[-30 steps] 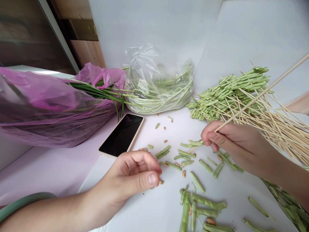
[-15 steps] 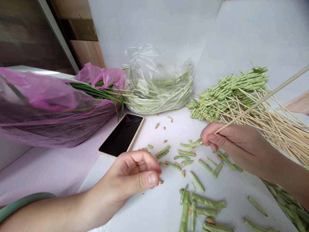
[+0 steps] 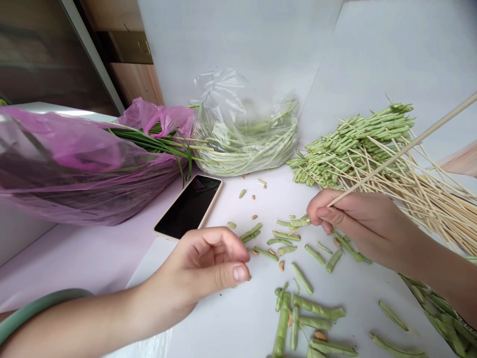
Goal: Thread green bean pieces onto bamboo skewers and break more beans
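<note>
My right hand (image 3: 354, 221) pinches a thin bamboo skewer (image 3: 402, 149) that slants up to the right; its tip pokes into a cut green bean piece (image 3: 298, 223) on the white table (image 3: 253, 318). My left hand (image 3: 203, 268) rests on the table with fingers curled and thumb against the fingertips; whether it grips a small bit I cannot make out. Several cut bean pieces (image 3: 286, 248) and loose seeds lie between the hands, and more pieces (image 3: 301, 320) lie nearer to me.
A pile of skewered beans (image 3: 357, 141) lies at the right back. A clear bag of long beans (image 3: 246, 134) and a pink bag of greens (image 3: 74, 164) sit at the back and left. A phone (image 3: 190, 206) lies face up beside my left hand.
My right hand has shifted slightly left with the skewer, whose tip lifted one bean piece a little. My left hand has edged a little away from me, still curled.
</note>
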Tool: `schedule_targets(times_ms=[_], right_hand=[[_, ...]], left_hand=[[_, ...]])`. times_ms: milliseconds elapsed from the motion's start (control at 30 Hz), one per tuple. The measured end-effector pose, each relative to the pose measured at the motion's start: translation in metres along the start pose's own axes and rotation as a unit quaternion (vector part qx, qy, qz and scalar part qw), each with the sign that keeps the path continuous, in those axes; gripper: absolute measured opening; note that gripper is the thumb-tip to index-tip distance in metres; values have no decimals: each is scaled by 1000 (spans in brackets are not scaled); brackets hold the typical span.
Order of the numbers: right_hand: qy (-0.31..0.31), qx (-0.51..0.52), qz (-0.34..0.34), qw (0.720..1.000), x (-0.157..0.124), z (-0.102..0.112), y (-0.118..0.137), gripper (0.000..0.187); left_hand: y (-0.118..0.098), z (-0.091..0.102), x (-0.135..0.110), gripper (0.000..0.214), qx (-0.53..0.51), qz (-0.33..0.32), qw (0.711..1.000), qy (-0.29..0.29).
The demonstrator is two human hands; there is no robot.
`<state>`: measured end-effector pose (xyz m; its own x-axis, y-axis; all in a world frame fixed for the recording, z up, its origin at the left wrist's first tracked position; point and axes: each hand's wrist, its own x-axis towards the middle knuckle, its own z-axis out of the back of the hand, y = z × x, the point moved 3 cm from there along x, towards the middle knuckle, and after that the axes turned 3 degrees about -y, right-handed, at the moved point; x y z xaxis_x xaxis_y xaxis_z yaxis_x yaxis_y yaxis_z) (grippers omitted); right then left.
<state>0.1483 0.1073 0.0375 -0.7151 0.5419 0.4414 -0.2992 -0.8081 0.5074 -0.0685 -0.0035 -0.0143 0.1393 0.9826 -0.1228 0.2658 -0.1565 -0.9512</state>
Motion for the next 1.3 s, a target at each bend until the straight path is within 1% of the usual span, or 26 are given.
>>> schedule_targets(times_ms=[67,100,167,233,267,333,467,500,600,700,867,1033,1233,1300], right_hand=[[0,2,-12,1000,0,1,-1,31],[1,0,-13,1000,0,1,-1,30],[4,-6,-12,1000,1,2,0,28],[7,-8,-10,1000,2,3,2,28],[6,-9,-9,1000,2,3,3,28],[6,-11,-11,1000,3,4,6,29],[10,-13,-10,1000,4,6,9,28],[13,-12,-8,1000,4,6,10,28],[24,-8,-1,1000,4,6,10,28],[32,-1,6,999,4,5,11,28],[33,12,10,999,4,3,9,27],[36,23,14,999,3,2,8,27],[42,33,12,999,3,-1,6,26],[44,36,6,998,3,-2,5,25]], left_hand=[[-5,-1,2,15,82,-39,996,5],[-8,-2,4,11,135,-62,989,7],[-14,-6,8,9,254,-113,961,7],[-19,-10,14,16,359,-147,922,3],[-20,-14,18,19,400,-151,904,4],[-22,-22,28,22,457,-146,877,9],[-20,-43,51,27,540,-161,825,24],[-19,-48,57,28,550,-162,819,22],[-12,-57,73,28,558,-156,814,30],[-6,-61,81,31,556,-148,817,44],[-5,-62,82,30,547,-141,824,49],[-6,-60,83,26,532,-138,833,66],[-5,-59,84,16,525,-142,837,62],[-5,-58,84,16,523,-144,838,63]])
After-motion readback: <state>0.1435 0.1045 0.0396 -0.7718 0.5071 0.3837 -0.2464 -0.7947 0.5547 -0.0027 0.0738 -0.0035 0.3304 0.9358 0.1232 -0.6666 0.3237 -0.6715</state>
